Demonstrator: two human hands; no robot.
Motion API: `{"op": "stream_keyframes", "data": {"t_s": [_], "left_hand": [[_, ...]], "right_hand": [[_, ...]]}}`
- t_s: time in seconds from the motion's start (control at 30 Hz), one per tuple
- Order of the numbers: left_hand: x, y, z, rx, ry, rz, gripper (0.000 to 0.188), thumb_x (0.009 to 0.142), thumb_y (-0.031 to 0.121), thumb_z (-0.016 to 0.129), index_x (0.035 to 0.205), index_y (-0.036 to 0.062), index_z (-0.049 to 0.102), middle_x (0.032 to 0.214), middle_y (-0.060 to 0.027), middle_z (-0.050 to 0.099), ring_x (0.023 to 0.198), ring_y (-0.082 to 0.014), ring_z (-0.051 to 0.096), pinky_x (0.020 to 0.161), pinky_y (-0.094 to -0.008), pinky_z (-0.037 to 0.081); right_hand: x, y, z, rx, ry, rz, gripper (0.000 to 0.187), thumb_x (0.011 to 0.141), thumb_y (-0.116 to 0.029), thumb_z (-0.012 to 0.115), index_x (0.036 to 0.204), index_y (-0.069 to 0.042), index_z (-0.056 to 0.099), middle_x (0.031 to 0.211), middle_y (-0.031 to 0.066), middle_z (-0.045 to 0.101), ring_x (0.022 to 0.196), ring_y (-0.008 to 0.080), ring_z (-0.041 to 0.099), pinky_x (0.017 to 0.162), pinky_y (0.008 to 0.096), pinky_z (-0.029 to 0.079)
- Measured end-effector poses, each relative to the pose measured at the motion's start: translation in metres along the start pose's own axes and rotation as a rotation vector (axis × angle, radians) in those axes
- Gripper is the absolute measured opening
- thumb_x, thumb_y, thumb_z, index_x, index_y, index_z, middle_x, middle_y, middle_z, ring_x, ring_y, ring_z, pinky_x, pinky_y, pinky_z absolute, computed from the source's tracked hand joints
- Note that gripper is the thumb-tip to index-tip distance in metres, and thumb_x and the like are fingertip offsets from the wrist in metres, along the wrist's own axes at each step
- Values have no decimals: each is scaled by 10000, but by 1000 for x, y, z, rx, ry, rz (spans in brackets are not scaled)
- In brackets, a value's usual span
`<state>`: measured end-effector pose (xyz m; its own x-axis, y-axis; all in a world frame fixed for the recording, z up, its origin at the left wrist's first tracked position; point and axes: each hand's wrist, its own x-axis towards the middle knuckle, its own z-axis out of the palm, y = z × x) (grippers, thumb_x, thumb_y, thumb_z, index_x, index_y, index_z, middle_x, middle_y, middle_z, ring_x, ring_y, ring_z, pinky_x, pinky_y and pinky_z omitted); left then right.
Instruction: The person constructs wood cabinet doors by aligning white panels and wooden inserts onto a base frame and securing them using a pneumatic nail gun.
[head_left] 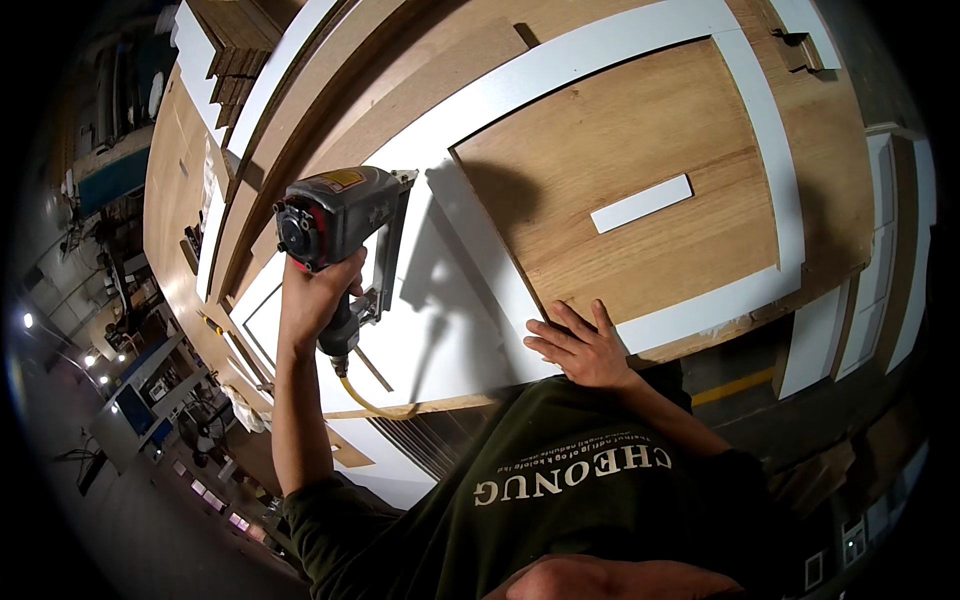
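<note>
My left hand (325, 300) is wrapped round the handle of a grey and black pneumatic nail gun (355, 210). The gun's nose is over the white board, near the inner corner of a white frame (560, 55); whether it touches is unclear. From the base of its handle runs a yellow air hose (375, 405). My right hand (585, 345) lies with fingers spread on the near part of the frame, beside the opening's near left corner. Brown wood (620, 130) shows through the opening, and a short white strip (641, 203) rests on it.
Stacked brown boards (240, 50) and long strips lie at the far left. A screwdriver-like yellow and black tool (210, 322) is near the table's left edge. White-faced panels (865, 300) stand off the table at the right. Workshop machinery fills the left background.
</note>
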<state>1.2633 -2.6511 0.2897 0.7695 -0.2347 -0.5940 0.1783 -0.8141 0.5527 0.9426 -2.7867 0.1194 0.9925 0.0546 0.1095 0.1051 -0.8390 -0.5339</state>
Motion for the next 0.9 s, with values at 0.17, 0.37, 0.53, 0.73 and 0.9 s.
{"op": "stream_keyframes", "data": {"t_s": [0.17,0.37,0.53,0.73,0.9], "left_hand": [[6,-2,6,-32,-21,2,127,784,98,671,847,15,598,632,-32,593,534,-112,569,525,-262,469],[11,-4,9,-20,-21,-8,114,789,96,667,833,16,598,633,-28,587,535,-111,570,514,-265,484],[11,2,10,-9,-37,-3,108,790,90,663,827,14,595,629,-25,581,535,-113,574,508,-264,488],[5,1,12,30,-26,-2,135,776,125,658,837,16,607,624,-30,573,535,-120,561,515,-265,456],[-42,-19,30,-19,-71,-53,257,761,59,705,999,-10,637,842,-80,667,711,-135,627,656,-296,517]], "right_hand": [[0,0,-2,-33,-28,-7,373,898,-328,529,1269,-338,566,1450,-111,415,1389,207,315,1130,585,50],[1,0,-2,9,8,5,331,917,-303,481,1226,-325,600,1439,-104,433,1388,195,317,1143,560,48],[2,1,-3,-4,18,-4,333,917,-306,486,1231,-324,595,1439,-103,432,1383,194,328,1138,565,66],[0,-1,-3,3,4,-5,347,919,-310,478,1252,-320,578,1446,-103,423,1373,196,343,1132,572,76],[0,0,1,-12,36,4,322,925,-332,467,1223,-308,586,1407,-112,461,1340,187,386,1131,569,79]]}}
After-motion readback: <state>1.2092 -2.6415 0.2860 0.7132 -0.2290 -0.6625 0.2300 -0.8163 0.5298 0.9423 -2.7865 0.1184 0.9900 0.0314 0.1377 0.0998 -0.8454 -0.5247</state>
